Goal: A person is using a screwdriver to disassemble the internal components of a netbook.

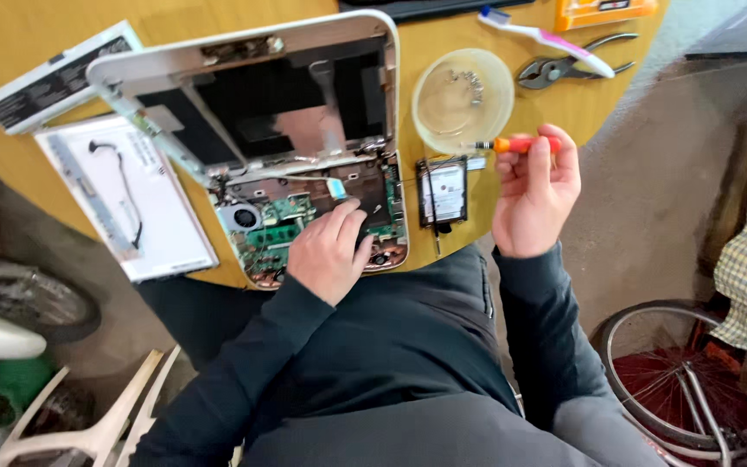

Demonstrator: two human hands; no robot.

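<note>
**Bare fingers on a live-looking board, a sharp tip in the air**

Your left hand [332, 246] lies flat on the opened laptop [304, 173], fingers loosely spread and pressing on the exposed green circuit board [283, 227], gripping nothing that I can see. Your right hand [536, 192] is raised off to the side, well apart from the left, fingers closed around a small orange-handled screwdriver [519, 144] whose tip points back toward the left.

Risks as I judge them: your left fingertips bear on bare components, so pressure or static could harm the board, and the small fan [239, 216] just left of that hand has thin leads that a sliding palm could snag. The laptop's front edge overhangs the round wooden table [469, 26] toward your lap; leaning on it could tip it.

Between your hands, the loose hard drive [443, 192] sits near the table edge and a careless elbow could knock it off. Just beyond your right hand, the clear bowl [462, 99] holds small screws; a swing of the screwdriver could upset it. Farther out lie a toothbrush [546, 39] and pliers [564, 67].
</note>
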